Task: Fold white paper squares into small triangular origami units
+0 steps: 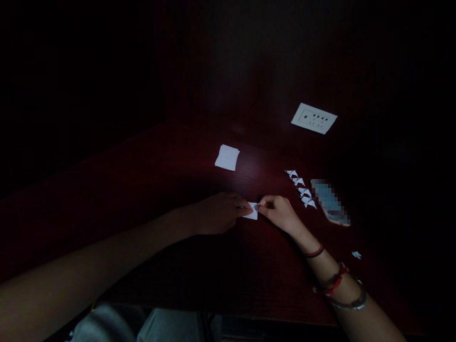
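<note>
The person's left hand point(225, 213) lies low over a dark reddish-brown, glossy wooden table point(178, 173), its thumb and fingertips on a small flat piece of white paper point(253, 213); whether those fingers grip the paper or only press it down cannot be told. The right hand point(278, 213) has its thumb and forefinger pinched together on the edge of that same piece, which lies on the table between the two hands, partly covered by the left one. Beyond the left hand, well apart from it, is a loose stack of square white paper sheets point(227, 157). Beyond the right hand and to its right runs a slanting row of small, pointed, folded white paper pieces point(300, 182), and just beside that row, farther right, lies a phone with a pale edge and a blurred-out screen point(329, 202). Right of the right forearm sits a little cluster of white bits point(356, 255), too small to make out. A red knotted cord bracelet point(337, 281) circles that forearm.
</note>
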Demonstrator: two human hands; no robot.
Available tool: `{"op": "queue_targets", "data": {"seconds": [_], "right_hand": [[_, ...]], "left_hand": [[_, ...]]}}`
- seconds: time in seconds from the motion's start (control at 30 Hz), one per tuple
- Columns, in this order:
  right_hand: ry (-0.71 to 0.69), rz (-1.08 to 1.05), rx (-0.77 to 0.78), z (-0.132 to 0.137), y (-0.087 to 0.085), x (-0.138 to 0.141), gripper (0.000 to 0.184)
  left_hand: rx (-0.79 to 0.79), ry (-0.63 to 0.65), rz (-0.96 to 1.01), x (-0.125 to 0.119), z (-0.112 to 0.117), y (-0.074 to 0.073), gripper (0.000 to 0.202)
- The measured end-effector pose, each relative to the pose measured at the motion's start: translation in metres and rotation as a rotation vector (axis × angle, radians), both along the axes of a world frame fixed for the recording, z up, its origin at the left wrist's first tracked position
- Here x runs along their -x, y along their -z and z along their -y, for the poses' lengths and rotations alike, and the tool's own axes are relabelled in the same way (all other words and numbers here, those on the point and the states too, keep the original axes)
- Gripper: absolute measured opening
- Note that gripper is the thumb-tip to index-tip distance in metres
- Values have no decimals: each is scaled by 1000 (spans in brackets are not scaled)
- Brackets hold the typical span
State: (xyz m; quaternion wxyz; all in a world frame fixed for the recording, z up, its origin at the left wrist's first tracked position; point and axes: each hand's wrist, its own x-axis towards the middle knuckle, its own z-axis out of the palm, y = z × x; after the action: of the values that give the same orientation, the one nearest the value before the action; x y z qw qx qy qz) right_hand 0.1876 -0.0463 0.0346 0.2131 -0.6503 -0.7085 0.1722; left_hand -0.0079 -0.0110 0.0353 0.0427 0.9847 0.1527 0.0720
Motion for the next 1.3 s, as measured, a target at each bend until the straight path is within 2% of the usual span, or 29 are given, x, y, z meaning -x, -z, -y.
{"op": "queue_targets", "data": {"seconds": [0.23,0.43,0.73,0.8,0.87,1.03,1.3], "right_hand": [[-41,-7,43,-3,4,-3,14],[-69,-6,-7,-3,4,-3,14],[-67,9,-90,0,4,-5,7],[-124,19,-154,2,3,-7,7],[-238,51,-210,4,0,-10,8],[-481,195,-207,10,-9,-15,20],[-570,331,-157,14,-16,-16,37]], "left_hand": [[3,10,28,-2,-1,1,44],[14,14,16,-4,-3,0,45],[-27,8,53,-4,-5,7,45],[-30,9,65,-3,-5,8,45],[-29,12,66,-3,-5,8,45],[-18,-4,77,-3,-5,9,44],[-23,8,85,-3,-7,12,43]]}}
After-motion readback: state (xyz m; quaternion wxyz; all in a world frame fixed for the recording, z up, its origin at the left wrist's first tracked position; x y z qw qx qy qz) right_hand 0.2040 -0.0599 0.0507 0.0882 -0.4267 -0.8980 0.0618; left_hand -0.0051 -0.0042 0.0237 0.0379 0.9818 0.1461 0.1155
